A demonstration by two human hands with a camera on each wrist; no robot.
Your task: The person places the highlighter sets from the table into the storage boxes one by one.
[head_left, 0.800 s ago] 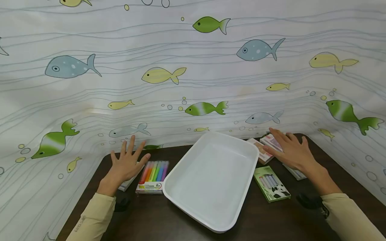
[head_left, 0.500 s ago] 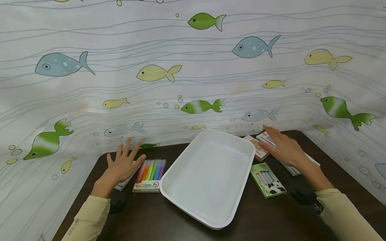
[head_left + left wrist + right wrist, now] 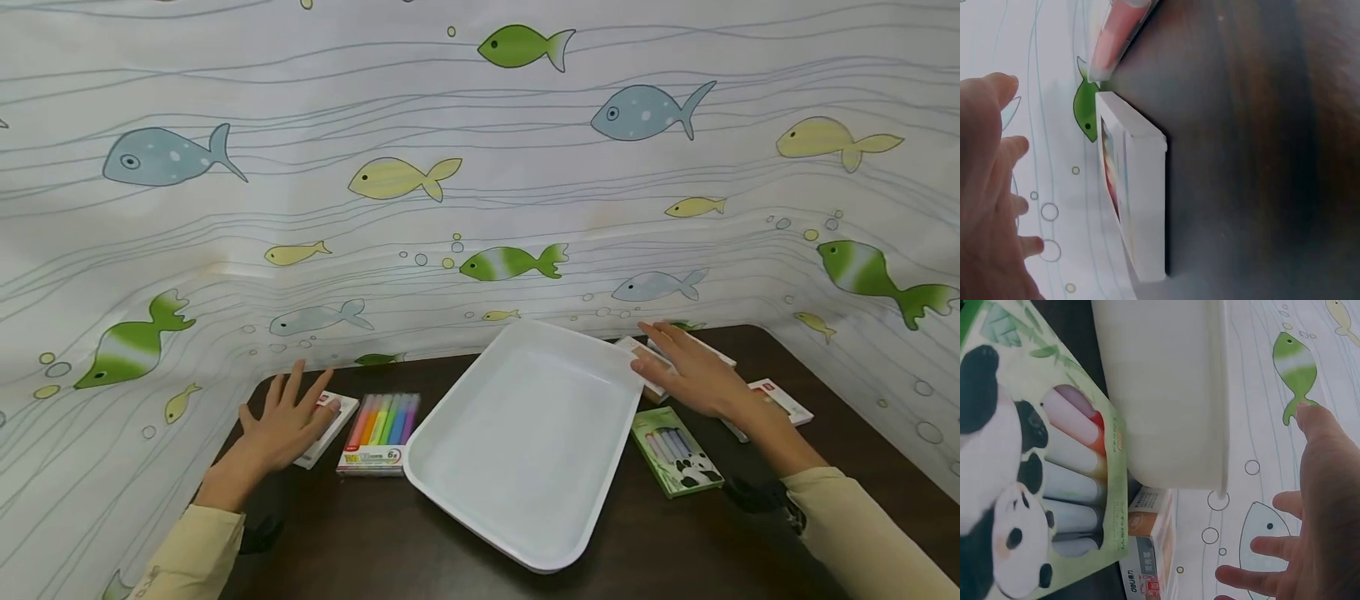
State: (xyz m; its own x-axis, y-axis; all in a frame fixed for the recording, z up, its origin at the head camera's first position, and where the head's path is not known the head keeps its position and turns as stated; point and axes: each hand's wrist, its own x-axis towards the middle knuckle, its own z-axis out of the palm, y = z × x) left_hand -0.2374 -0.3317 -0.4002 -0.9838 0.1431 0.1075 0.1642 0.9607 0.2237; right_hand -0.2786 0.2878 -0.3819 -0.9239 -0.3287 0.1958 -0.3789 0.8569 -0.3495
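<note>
My left hand, fingers spread, is over a white box at the table's left and partly covers it. In the left wrist view that box lies apart from the fingers. A clear pack of rainbow highlighters lies beside it. At the right, my right hand has its fingers extended, holds nothing, and overlaps several flat boxes. Among these is a white-and-orange box. Nearer me lies a green panda-print marker box, its pens showing through a cutout window.
A large white tray stands at an angle between the hands, with nothing in it. Another white box lies at the far right of the dark table. Fish-print cloth rises behind and at the sides.
My left hand has moved left and toward me, uncovering more of the white box. The right hand has shifted left toward the tray, revealing more of the boxes at the right.
</note>
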